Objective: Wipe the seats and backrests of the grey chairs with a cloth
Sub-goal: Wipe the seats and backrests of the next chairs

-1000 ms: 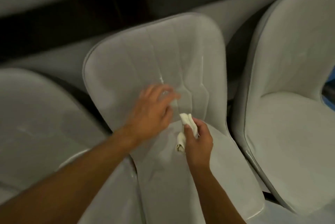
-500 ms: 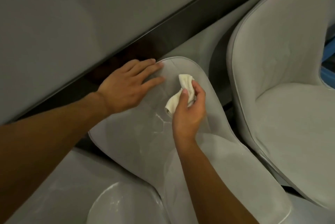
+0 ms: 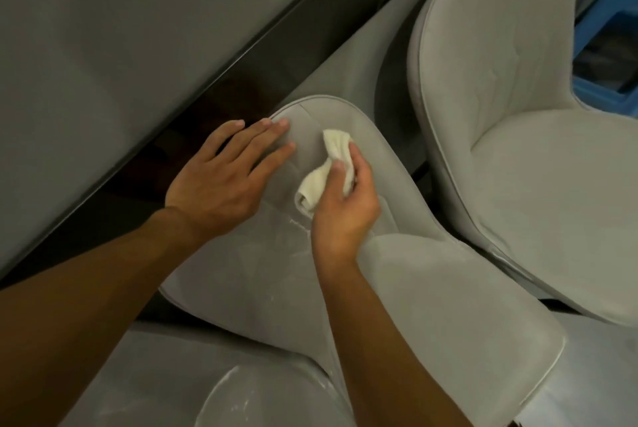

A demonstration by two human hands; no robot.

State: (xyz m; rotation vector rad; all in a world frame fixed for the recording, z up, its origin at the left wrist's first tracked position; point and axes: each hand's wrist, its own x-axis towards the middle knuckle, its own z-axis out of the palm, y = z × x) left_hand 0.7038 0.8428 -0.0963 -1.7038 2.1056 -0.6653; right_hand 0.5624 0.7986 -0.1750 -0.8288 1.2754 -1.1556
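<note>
Just right of our left hand (image 3: 221,181), against the grey chair's backrest (image 3: 345,116): one bunched cloth (image 3: 312,188), pinched in our right hand (image 3: 345,216). Left hand flat, fingers straight, on the backrest's top. Risk, we judge: so small a wad skips patches.
</note>
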